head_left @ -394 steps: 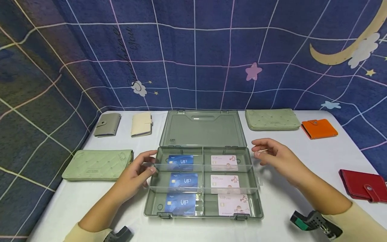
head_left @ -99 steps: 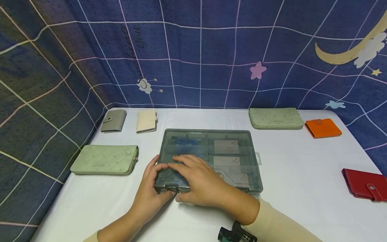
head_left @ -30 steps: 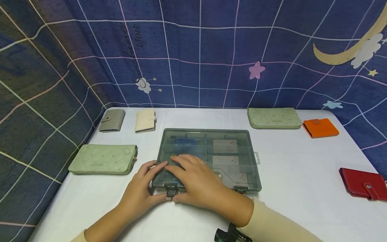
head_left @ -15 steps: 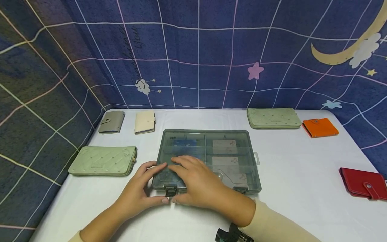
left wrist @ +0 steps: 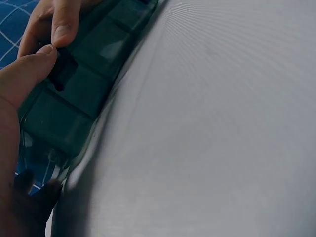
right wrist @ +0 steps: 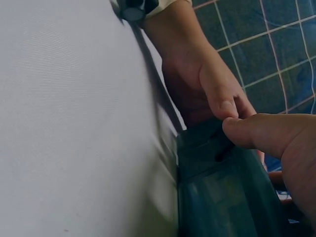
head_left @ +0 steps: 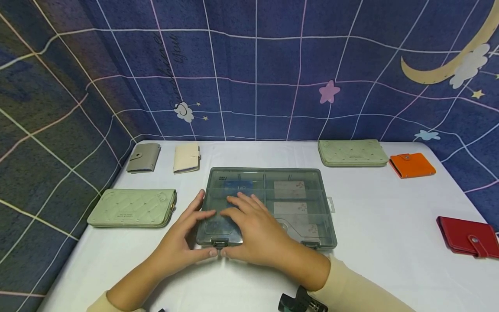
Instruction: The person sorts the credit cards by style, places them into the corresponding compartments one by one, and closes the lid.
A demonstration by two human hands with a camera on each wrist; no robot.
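Observation:
A translucent grey-green compartment box (head_left: 304, 174) lies with its lid down in front of me. Through the lid show a blue card (head_left: 238, 185) on the left and several pale pink cards (head_left: 289, 190) on the right. My left hand (head_left: 171, 242) spans the front left corner, its index finger over the lid and its thumb at the front left latch (head_left: 220, 242). My right hand (head_left: 265, 236) rests on the lid with fingers spread, its thumb at that same latch. In the left wrist view, both thumbs meet at the dark latch (left wrist: 64, 71). The right hand covers the lower left cards.
A green quilted wallet (head_left: 132, 208) lies left of the box, with grey (head_left: 143, 158) and cream card holders (head_left: 186, 158) behind. To the right are another green wallet (head_left: 352, 153), an orange card holder (head_left: 412, 165) and a red wallet (head_left: 465, 237). A patterned curtain (head_left: 273, 56) hangs behind.
The box stood open 13 seconds ago and is now closed. The front left latch, swung outward one second ago, now lies up against the box. The fingers of both hands have straightened.

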